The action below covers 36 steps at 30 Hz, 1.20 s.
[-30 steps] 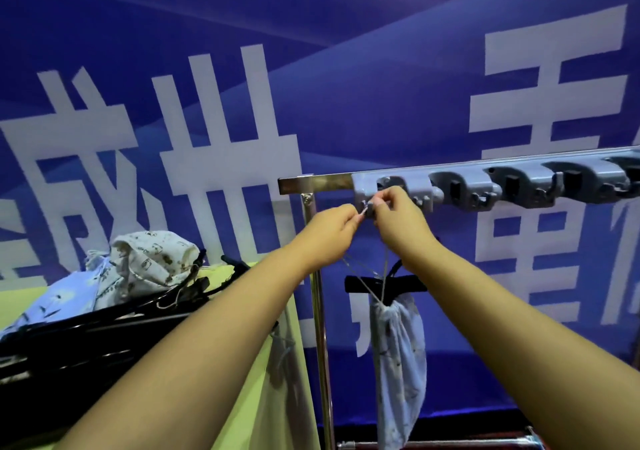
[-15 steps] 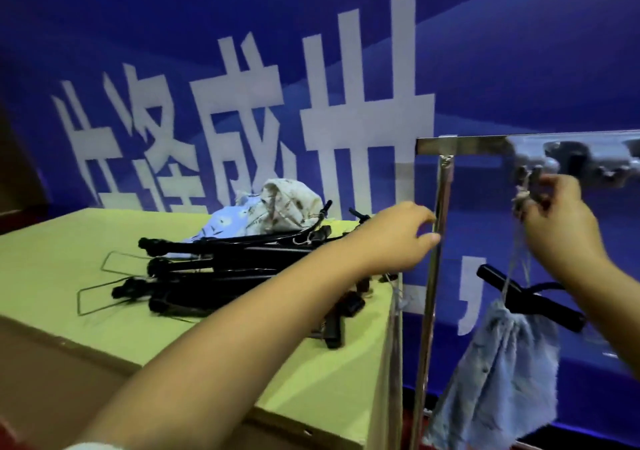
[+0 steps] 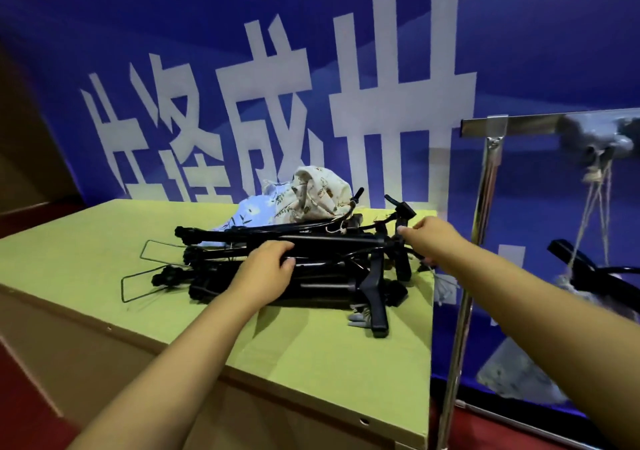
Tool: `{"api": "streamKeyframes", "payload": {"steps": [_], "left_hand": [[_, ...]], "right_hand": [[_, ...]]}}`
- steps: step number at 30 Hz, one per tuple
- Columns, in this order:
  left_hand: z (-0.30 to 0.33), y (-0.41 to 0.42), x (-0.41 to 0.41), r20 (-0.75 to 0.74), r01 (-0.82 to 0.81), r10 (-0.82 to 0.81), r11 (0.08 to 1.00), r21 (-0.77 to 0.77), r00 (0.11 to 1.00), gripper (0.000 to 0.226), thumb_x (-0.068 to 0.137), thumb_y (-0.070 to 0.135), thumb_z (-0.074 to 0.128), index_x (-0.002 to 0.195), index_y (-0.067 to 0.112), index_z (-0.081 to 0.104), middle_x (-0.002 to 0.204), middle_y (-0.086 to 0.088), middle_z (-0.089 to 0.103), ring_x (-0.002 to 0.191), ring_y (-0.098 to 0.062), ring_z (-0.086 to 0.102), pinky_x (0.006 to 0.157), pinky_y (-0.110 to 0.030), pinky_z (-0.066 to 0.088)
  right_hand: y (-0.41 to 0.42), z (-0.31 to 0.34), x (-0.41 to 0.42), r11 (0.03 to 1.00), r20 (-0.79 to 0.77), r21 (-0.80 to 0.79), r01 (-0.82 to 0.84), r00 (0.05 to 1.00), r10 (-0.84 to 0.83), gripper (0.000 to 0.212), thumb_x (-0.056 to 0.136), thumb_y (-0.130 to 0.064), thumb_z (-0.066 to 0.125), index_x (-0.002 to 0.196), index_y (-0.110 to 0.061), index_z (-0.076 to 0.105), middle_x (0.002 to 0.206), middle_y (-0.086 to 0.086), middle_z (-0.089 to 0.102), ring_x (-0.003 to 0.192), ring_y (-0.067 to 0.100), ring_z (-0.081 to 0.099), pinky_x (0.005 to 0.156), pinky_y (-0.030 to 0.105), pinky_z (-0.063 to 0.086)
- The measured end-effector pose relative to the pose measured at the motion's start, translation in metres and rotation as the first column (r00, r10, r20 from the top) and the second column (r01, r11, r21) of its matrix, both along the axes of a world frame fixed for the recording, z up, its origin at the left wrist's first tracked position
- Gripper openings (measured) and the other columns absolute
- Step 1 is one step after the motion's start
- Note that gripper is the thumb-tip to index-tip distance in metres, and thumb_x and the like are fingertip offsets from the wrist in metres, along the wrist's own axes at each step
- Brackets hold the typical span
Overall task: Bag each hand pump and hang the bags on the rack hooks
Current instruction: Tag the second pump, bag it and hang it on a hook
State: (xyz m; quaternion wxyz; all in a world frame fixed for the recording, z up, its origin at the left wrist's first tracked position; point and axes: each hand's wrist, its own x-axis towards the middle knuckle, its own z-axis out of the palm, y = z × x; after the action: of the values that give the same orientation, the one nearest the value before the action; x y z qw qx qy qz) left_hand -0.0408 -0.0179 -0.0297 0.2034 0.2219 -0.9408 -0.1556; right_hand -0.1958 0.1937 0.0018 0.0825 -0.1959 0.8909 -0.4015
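Several black hand pumps (image 3: 311, 276) lie piled on the green table (image 3: 86, 248). My left hand (image 3: 266, 269) lies on the pile, fingers over one pump's barrel and thumb under it. My right hand (image 3: 429, 238) curls round the same pump's handle end near the table's right edge. Behind the pile lie a cream patterned cloth bag (image 3: 322, 189) and a pale blue one (image 3: 256, 214). At the right, a bagged pump (image 3: 519, 373) hangs by its strings (image 3: 595, 186) from the first grey hook (image 3: 588, 137) of the rack, its black handle (image 3: 568, 252) sticking out.
The rack's metal bar (image 3: 519, 125) and upright pole (image 3: 485, 189) stand just right of the table's edge. Wire foot loops (image 3: 152, 252) of the pumps stick out to the left. A blue banner with white characters (image 3: 381, 85) fills the background.
Both hands have left the hook and the hanging bag's strings and moved left and down onto the pump pile. My view has swung left toward the table.
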Motion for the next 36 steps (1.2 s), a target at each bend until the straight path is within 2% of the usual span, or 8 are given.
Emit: {"api": "streamKeyframes", "payload": {"steps": [5, 8, 11, 14, 18, 25, 31, 36], "left_hand": [[-0.014, 0.014, -0.003, 0.259, 0.106, -0.111, 0.994, 0.033, 0.959, 0.049, 0.093, 0.059, 0.035, 0.137, 0.038, 0.042, 0.144, 0.011, 0.045, 0.138, -0.016, 0.032, 0.115, -0.055, 0.005], [-0.025, 0.015, 0.007, 0.296, 0.177, -0.154, 0.983, -0.054, 0.943, 0.066, 0.084, 0.064, 0.049, 0.142, 0.038, 0.03, 0.146, 0.012, 0.036, 0.141, -0.014, 0.018, 0.114, -0.055, -0.008], [-0.033, 0.011, 0.01, 0.219, 0.177, -0.144, 0.975, -0.138, 0.965, 0.063, 0.085, 0.056, 0.055, 0.14, 0.036, 0.031, 0.136, 0.012, 0.041, 0.136, -0.013, 0.024, 0.114, -0.054, -0.005], [-0.04, 0.011, 0.008, 0.143, 0.174, -0.152, 0.972, -0.155, 0.978, 0.057, 0.085, 0.052, 0.058, 0.135, 0.034, 0.037, 0.131, 0.012, 0.044, 0.133, -0.013, 0.027, 0.115, -0.053, -0.003], [-0.042, 0.012, 0.006, 0.088, 0.15, -0.138, 0.976, -0.156, 0.987, 0.045, 0.084, 0.039, 0.063, 0.123, 0.029, 0.044, 0.121, 0.011, 0.046, 0.126, -0.014, 0.033, 0.114, -0.051, 0.0], [-0.042, 0.028, 0.015, -0.045, 0.076, -0.093, 0.954, -0.292, 0.995, 0.055, 0.064, 0.003, 0.06, 0.114, 0.023, 0.053, 0.104, 0.001, 0.042, 0.108, -0.023, 0.04, 0.106, -0.043, 0.011], [-0.022, 0.045, 0.021, -0.153, 0.04, -0.121, 0.892, -0.451, 0.981, 0.057, 0.051, -0.003, 0.067, 0.103, 0.019, 0.058, 0.096, -0.006, 0.048, 0.095, -0.029, 0.048, 0.104, -0.056, 0.021], [-0.008, 0.063, 0.022, -0.285, 0.043, -0.179, 0.903, -0.428, 0.942, 0.057, 0.048, -0.004, 0.066, 0.1, 0.019, 0.058, 0.093, -0.004, 0.049, 0.093, -0.019, 0.038, 0.103, -0.055, 0.026]], "right_hand": [[-0.021, -0.006, -0.04, 0.982, 0.223, -0.127, 0.14, 0.969, -0.109, 0.025, 0.088, -0.027, 0.063, 0.086, -0.004, 0.052, 0.07, 0.007, 0.047, 0.061, 0.018, 0.047, 0.052, 0.028, 0.039], [-0.029, -0.007, -0.051, 0.983, 0.327, -0.134, 0.125, 0.942, -0.075, 0.022, 0.088, -0.025, 0.064, 0.087, -0.007, 0.053, 0.069, 0.005, 0.044, 0.054, 0.015, 0.04, 0.048, 0.026, 0.033], [-0.03, -0.006, -0.04, 0.99, 0.025, -0.076, 0.115, 0.993, -0.113, 0.028, 0.088, -0.024, 0.062, 0.102, -0.001, 0.056, 0.075, 0.007, 0.049, 0.071, 0.022, 0.051, 0.06, 0.03, 0.04], [-0.011, -0.013, 0.003, 1.0, -0.381, -0.007, 0.028, 0.924, -0.029, 0.026, 0.09, -0.034, 0.058, 0.09, -0.008, 0.055, 0.071, 0.001, 0.05, 0.073, 0.023, 0.052, 0.052, 0.027, 0.034], [0.006, -0.031, 0.047, 0.948, -0.256, 0.293, -0.123, 0.946, 0.202, 0.05, 0.085, -0.06, 0.048, 0.087, -0.011, 0.058, 0.076, 0.006, 0.064, 0.071, 0.017, 0.06, 0.061, 0.029, 0.049], [0.011, -0.026, 0.063, 0.905, -0.147, 0.313, -0.288, 0.927, 0.346, 0.085, 0.058, -0.086, 0.021, 0.106, -0.024, 0.053, 0.084, -0.004, 0.066, 0.076, 0.009, 0.064, 0.072, 0.029, 0.054], [0.012, -0.028, 0.092, 0.919, 0.085, -0.227, -0.322, 0.933, 0.348, 0.047, 0.068, -0.068, 0.044, 0.1, -0.034, 0.053, 0.098, -0.008, 0.065, 0.09, 0.008, 0.061, 0.07, 0.024, 0.049], [0.021, -0.017, 0.113, 0.819, -0.004, -0.544, -0.183, 0.977, 0.215, 0.017, 0.088, -0.043, 0.048, 0.089, -0.028, 0.055, 0.08, -0.002, 0.062, 0.065, 0.007, 0.059, 0.049, 0.014, 0.046]]}}
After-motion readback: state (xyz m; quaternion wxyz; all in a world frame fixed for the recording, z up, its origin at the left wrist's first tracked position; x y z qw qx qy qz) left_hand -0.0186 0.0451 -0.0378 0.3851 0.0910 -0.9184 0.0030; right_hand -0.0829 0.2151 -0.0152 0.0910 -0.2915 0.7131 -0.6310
